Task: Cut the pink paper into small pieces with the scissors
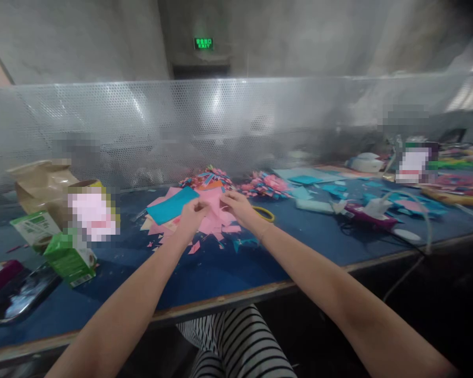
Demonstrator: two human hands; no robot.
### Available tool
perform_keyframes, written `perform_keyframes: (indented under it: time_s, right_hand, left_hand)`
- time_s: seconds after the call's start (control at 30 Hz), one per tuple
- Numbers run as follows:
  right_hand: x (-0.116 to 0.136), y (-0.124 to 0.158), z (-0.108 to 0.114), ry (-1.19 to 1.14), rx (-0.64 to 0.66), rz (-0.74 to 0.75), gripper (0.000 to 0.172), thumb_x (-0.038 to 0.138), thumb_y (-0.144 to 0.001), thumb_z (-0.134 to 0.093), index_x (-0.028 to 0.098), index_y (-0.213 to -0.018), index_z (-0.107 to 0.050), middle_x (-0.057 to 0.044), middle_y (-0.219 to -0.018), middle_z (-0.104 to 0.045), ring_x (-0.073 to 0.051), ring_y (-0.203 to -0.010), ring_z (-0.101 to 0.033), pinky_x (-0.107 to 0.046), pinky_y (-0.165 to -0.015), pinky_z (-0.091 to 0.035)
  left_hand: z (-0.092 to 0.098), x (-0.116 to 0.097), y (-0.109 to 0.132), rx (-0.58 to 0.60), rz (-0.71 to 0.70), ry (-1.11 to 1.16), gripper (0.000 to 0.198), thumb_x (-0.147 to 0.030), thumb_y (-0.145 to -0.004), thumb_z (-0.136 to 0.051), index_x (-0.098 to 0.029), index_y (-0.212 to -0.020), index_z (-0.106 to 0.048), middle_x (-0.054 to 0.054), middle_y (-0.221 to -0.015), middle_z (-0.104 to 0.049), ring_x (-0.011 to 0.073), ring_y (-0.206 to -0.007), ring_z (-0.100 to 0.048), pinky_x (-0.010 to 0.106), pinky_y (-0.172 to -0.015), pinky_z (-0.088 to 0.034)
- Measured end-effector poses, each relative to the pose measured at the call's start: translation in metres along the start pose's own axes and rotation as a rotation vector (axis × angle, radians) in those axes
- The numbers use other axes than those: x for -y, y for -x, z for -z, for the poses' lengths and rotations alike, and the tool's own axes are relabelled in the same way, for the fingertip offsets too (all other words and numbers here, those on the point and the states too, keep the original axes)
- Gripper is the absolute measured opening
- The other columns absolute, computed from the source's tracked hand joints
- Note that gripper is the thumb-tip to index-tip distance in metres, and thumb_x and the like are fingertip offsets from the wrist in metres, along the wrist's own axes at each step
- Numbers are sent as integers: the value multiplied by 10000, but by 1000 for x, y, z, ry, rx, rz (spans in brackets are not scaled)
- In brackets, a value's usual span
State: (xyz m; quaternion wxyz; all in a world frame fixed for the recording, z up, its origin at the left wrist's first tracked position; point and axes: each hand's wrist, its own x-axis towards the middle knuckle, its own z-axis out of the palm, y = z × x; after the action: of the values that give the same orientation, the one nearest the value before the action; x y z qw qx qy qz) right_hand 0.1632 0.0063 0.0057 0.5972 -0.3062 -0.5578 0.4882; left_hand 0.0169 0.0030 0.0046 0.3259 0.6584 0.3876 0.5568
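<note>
Between my two hands is a sheet of pink paper (212, 201), pinched at both sides. My left hand (194, 211) has its fingers closed on the left edge, and my right hand (236, 206) grips the right edge. Below the hands lies a spread of pink paper pieces (211, 224) with small scraps around it. A blue paper sheet (173, 206) rests on top of that spread, just left of my left hand. Yellow scissor-like handles (265, 213) show partly behind my right wrist; the rest is hidden.
Piles of cut pink and blue paper (266, 185) lie behind the hands, before a perforated metal screen (216, 115). Green boxes (69, 257), a brown paper bag (43, 184) and a phone (23, 294) are at left. A purple power strip (368, 216) with a cable lies at right.
</note>
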Motion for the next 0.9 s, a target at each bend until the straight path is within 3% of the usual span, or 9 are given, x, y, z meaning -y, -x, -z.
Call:
perform_keyframes:
  time_s: [0.3,0.43,0.6,0.9]
  right_hand:
    - [-8,-7,5,115,-44,70,152,294,-605,-547,155,-585,-488,32,-549,-510,-74,-546,-487,-213,-546,-387]
    - [-4,-5,4,190,6,58,173,308,-616,-531,146,-581,-484,30,-559,-490,-72,-545,-471,-214,-542,-387]
    - [7,2,1,445,83,132,158,248,-642,-498,134,-536,-476,33,-519,-454,-63,-510,-431,-209,-534,-368]
    - [4,5,-2,714,147,176,157,245,-671,-487,119,-594,-542,10,-533,-509,-63,-500,-429,-188,-493,-330]
  left_hand:
    - [0,2,0,31,64,18,123,-237,-546,-588,-147,-626,-566,-28,-524,-503,73,-499,-433,199,-487,-343]
    - [-1,1,0,19,95,46,134,-225,-526,-596,-142,-627,-568,-27,-523,-504,73,-499,-440,200,-486,-350]
    - [-2,1,0,55,145,59,181,-280,-529,-610,-143,-637,-562,-31,-519,-488,69,-476,-429,197,-459,-341]
    - [0,-3,2,92,8,-37,195,-335,-587,-580,-143,-619,-556,-16,-540,-523,79,-497,-459,209,-496,-372]
